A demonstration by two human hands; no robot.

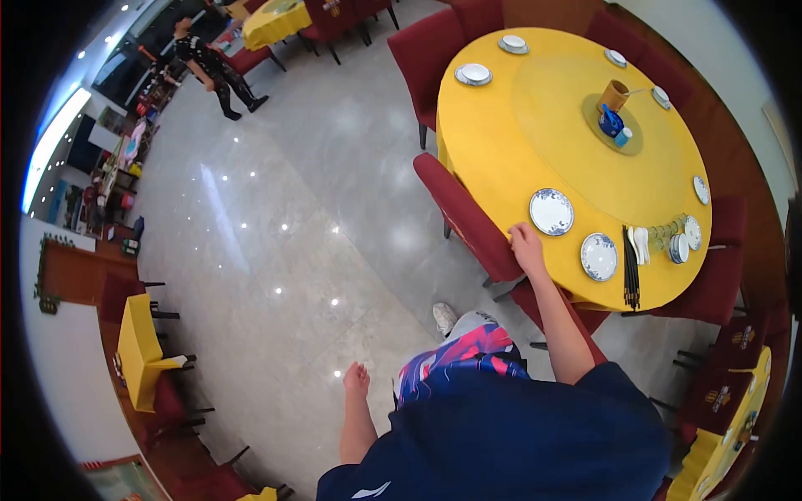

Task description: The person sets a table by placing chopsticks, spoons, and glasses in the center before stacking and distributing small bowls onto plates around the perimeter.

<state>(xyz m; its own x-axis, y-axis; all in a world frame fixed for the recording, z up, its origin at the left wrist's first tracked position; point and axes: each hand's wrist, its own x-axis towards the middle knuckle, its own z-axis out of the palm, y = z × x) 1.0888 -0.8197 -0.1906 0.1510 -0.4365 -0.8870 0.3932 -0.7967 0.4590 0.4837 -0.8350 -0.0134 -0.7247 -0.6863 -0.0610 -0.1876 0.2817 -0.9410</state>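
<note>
My left hand (357, 380) hangs over the floor, its fingers loosely bent and apart with nothing in them. Bent inward, the fingers of my right hand (525, 248) are at the near edge of a round table (501, 150) with a yellow cloth; no object shows in them. Closest to that hand is a white plate with a blue floral rim (551, 211). A second patterned plate (599, 256) lies to its right. Farther along are black chopsticks (631, 267), white spoons (641, 245), several glasses (666, 231) and a stack of bowls (678, 248).
A red chair (469, 219) stands against the table beside my right arm. On the glass turntable (601, 125) are a brown holder (614, 96) and a blue pot (611, 121). Another person (213, 67) stands far across the tiled floor (284, 209). Small yellow-covered tables (138, 351) line the left wall.
</note>
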